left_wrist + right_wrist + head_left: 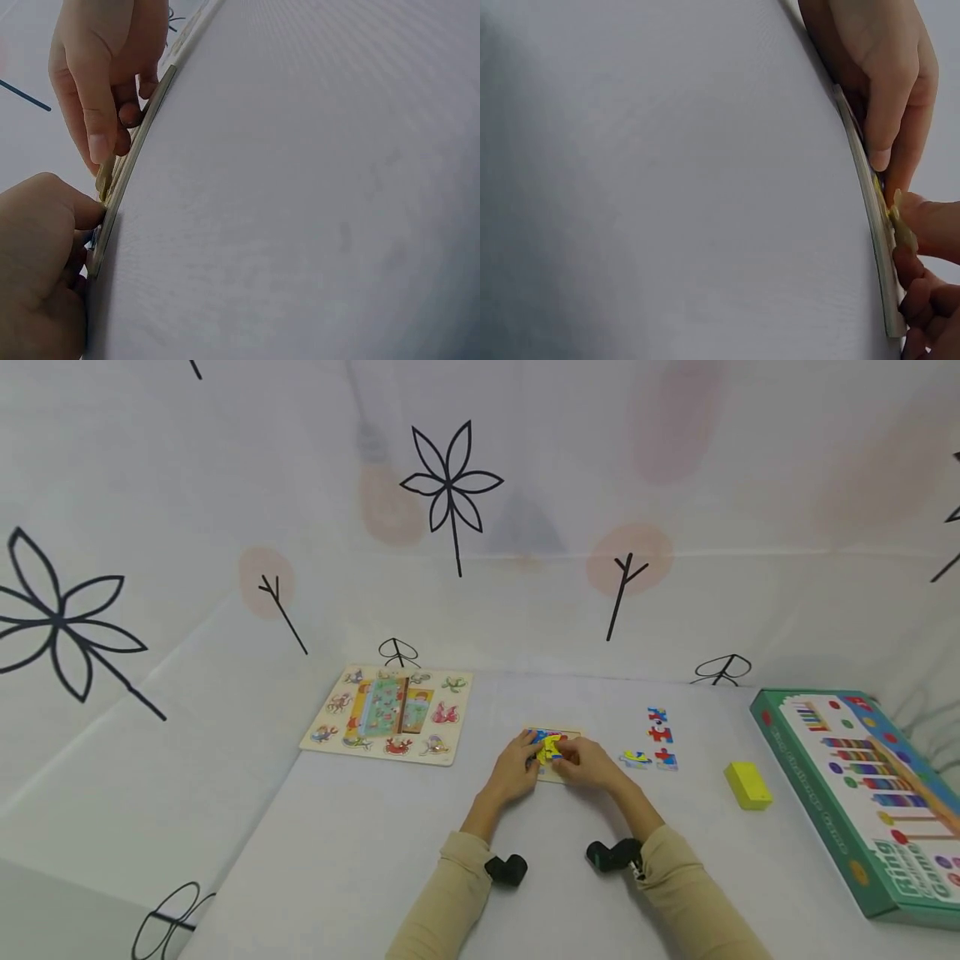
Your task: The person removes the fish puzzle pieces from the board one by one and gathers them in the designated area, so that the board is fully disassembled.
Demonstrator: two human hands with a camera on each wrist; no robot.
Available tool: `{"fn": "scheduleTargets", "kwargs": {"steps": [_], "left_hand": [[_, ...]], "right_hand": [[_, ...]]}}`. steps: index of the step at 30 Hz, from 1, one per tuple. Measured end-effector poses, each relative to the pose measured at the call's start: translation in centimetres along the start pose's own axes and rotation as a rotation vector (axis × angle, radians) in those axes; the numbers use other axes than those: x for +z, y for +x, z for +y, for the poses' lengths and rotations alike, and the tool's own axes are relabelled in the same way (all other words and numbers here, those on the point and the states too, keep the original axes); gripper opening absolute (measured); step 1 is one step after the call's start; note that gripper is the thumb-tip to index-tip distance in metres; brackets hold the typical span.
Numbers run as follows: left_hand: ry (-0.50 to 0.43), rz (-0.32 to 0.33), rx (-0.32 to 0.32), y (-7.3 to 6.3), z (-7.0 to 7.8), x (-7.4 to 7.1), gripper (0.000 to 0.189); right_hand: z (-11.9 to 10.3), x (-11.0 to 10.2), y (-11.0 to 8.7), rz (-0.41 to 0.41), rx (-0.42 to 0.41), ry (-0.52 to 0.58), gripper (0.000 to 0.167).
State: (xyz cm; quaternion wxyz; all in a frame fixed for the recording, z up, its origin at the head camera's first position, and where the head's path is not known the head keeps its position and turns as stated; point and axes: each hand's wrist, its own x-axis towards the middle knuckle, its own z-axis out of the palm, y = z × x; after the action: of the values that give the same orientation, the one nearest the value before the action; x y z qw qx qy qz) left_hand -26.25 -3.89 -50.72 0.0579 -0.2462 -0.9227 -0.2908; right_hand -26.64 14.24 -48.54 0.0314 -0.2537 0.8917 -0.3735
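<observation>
A small puzzle board point(572, 732) with blue, red and yellow pieces lies on the table between both hands. My right hand point(588, 764) pinches a yellow jigsaw piece point(904, 231) between thumb and forefinger, tilted at the board's surface. From the other side, my left hand point(516, 768) rests on the board's left part, its fingers extended and touching the pieces beside the yellow one. The left thumb points down onto the board in the right wrist view. Fingers cover much of the board's picture.
Loose jigsaw pieces point(662, 735) lie right of the board, with a yellow-and-blue piece point(636, 759) beside them. A wooden sea-animal puzzle point(382, 752) is at the back left. On the right are a yellow block point(747, 786) and a large green game box point(817, 810).
</observation>
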Motion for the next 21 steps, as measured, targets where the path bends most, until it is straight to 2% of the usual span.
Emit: {"fn": "scheduleTargets", "kwargs": {"steps": [7, 15, 21], "left_hand": [[-0.016, -0.006, -0.017, 0.0, 0.1, 0.0, 0.04], [0.012, -0.007, 0.006, 0.1, 0.1, 0.0, 0.043], [0.062, -0.02, 0.026, 0.1, 0.1, 0.1, 0.041]], "right_hand": [[0.2, 0.0, -0.3, 0.068, 0.024, 0.073, 0.044], [-0.4, -0.4, -0.1, 0.031, 0.071, 0.031, 0.043], [-0.8, -0.4, -0.1, 0.009, 0.067, -0.016, 0.039]]}}
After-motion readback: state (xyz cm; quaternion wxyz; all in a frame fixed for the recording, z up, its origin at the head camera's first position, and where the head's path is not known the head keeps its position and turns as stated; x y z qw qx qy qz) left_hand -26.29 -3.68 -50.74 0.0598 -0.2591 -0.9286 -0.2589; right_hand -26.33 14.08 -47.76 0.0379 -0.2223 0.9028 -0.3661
